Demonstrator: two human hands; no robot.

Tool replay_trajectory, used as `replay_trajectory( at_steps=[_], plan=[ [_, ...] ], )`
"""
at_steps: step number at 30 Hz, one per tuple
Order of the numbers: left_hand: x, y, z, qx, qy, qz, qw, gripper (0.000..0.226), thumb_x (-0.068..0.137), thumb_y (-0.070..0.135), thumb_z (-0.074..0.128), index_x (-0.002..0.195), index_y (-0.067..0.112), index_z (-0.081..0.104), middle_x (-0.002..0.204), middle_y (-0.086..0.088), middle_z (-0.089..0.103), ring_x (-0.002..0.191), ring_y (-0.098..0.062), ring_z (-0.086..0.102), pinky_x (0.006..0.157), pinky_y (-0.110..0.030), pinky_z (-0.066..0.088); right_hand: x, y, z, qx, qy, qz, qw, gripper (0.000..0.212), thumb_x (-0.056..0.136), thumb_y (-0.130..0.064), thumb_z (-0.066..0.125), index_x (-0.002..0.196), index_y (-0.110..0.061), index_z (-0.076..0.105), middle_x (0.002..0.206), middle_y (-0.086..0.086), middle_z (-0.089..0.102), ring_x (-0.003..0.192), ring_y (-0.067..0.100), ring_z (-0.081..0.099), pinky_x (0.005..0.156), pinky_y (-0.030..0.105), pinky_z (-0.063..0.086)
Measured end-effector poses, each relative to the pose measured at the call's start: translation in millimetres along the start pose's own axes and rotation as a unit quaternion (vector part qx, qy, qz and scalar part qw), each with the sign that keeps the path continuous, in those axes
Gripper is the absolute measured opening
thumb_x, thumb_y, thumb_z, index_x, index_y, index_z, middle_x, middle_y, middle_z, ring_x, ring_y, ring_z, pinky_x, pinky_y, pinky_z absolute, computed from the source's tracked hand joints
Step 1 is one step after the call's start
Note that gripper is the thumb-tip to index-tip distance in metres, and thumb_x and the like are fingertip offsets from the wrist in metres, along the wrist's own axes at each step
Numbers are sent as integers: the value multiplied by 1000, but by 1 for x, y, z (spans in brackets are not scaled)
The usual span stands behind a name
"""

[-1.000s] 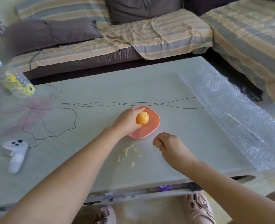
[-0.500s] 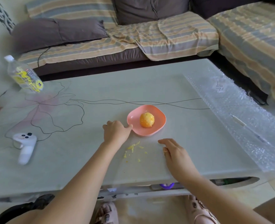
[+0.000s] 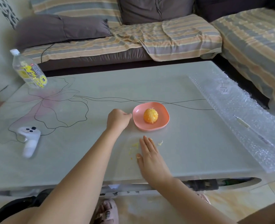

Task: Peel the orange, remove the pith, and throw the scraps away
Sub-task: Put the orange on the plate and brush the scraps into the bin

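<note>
Over at the far-left corner of the pale glassy surface (image 3: 101, 88) stands a clear plastic bottle with a yellow label (image 3: 28, 70), well out of the action. Near the left edge lies a white handheld controller (image 3: 29, 139), set aside too. Now to the middle: the left hand (image 3: 118, 119) sits knuckles-up just beside the rounded-square pink plate (image 3: 163, 113), thumb tip reaching to the plate's left rim, likely to steady it or nudge it clear of the mess. Its grip is curled narrow, fingers tucked under, and whether anything is pinched inside, I cannot tell. On the plate, dead centre, sits the peeled orange (image 3: 150, 115), bare of skin, parked there to keep it clean during the tidying. Just toward the near edge from the plate, small yellow scraps of peel and pith (image 3: 135, 145) are scattered on the surface. The right hand (image 3: 151, 156) lies flat among them, palm down, grip wide, fingers straight and holding nothing. That reads as a sweep, gathering the bits toward the near edge so they can be thrown away. So the peeling looks done and the clean-up is the step in hand, though fine crumbs could cling or scatter. Along the right edge stretches a sheet of clear bubble wrap (image 3: 246, 110), not involved.
</note>
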State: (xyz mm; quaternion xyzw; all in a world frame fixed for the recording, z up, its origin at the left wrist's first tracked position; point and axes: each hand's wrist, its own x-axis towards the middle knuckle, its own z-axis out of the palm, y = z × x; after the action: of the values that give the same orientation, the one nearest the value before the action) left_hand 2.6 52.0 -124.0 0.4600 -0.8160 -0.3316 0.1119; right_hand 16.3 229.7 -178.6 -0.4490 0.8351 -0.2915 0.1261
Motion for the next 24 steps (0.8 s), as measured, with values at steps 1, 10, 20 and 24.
replay_trajectory(
  at_steps=[1, 10, 20, 24],
  plan=[
    [-7, -7, -5, -38, 2, 6, 999, 23, 82, 22, 59, 62, 20, 48, 61, -6, 44, 60, -20, 36, 56, -27, 34, 4, -4, 2, -6, -12, -1, 1000, 55, 101, -23, 29, 149, -8, 7, 158, 6, 1, 145, 19, -5, 110, 18, -6],
    [-102, -79, -26, -319, 40, -105, 941, 9, 91, 9, 58, 82, 11, 61, 76, -6, 63, 60, -18, 59, 56, -25, 50, -7, -8, -5, -58, -105, -145, 982, 58, 94, -35, 17, 138, -8, 42, 149, 8, 35, 139, 22, 30, 112, 28, 23],
    [-150, -102, -29, -452, -39, -181, 872, 14, 92, 11, 55, 86, 4, 66, 76, -10, 69, 61, -17, 68, 53, -22, 55, -14, 15, -45, -47, -38, -13, 998, 51, 101, -22, 35, 147, -7, 20, 157, 7, 12, 143, 18, 18, 110, 21, 13],
    [-167, -115, -32, -528, -162, -225, 803, 24, 95, 16, 50, 89, 0, 68, 79, -14, 73, 65, -19, 72, 52, -24, 57, -8, 13, -28, -61, -30, 49, 996, 53, 100, -19, 33, 145, 4, 18, 155, 19, 13, 144, 28, 10, 113, 30, 11]
  ],
)
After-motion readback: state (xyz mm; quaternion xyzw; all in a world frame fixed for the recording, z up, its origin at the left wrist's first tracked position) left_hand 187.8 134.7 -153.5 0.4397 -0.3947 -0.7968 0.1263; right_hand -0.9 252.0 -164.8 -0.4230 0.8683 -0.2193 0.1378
